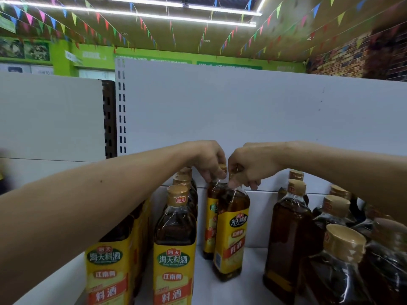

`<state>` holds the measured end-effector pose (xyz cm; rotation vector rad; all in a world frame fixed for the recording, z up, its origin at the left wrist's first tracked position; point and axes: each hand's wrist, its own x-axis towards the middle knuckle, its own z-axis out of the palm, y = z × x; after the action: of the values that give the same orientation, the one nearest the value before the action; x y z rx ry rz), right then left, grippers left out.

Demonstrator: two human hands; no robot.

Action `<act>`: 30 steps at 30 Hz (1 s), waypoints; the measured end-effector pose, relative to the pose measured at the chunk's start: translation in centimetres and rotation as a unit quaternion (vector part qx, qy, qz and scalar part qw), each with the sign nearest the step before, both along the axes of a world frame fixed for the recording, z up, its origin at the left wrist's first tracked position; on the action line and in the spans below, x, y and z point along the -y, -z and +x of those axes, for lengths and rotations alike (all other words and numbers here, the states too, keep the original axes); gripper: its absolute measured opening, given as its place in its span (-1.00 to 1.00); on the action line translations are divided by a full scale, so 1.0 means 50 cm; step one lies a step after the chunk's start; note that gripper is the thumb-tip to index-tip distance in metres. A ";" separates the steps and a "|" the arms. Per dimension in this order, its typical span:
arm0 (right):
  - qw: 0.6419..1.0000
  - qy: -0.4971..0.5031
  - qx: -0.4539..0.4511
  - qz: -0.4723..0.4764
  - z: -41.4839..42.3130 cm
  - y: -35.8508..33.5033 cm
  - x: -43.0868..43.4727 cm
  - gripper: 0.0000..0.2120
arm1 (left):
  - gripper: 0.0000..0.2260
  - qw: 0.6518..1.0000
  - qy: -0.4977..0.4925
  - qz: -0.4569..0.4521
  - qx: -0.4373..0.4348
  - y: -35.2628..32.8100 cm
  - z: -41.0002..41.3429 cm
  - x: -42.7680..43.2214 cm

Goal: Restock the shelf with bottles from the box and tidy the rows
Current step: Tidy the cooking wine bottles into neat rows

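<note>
grips (210,164) (247,170) on two bottles (231,227) between rows (176,227)

Coloured pennant strings (73,18) overhead; strip lights (224,9) lit; green wall (62,60) behind; brick-pattern wall (343,58) right.

Bare shelf floor (253,271) lies open beside the two cooking-wine bottles (231,227) I hold by their tops, narrow on their left and wider on their right. The yellow-labelled row (175,238) walls my left, dark bottles (290,234) crowd my right, and the back panel (242,111) closes behind.

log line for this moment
left hand: grips rear bottle top | right hand: grips front bottle neck | both on shelf
</note>
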<state>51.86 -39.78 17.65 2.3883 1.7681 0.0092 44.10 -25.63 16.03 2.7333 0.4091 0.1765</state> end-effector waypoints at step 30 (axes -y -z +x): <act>0.996 0.042 0.034 0.072 -0.070 -0.025 0.066 -0.49 | -0.60 0.981 0.018 0.140 0.134 -0.024 -0.154 0.077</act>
<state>48.34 -43.10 18.89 2.5268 1.6890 0.2120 36.38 -29.49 17.24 2.9292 0.2742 0.6294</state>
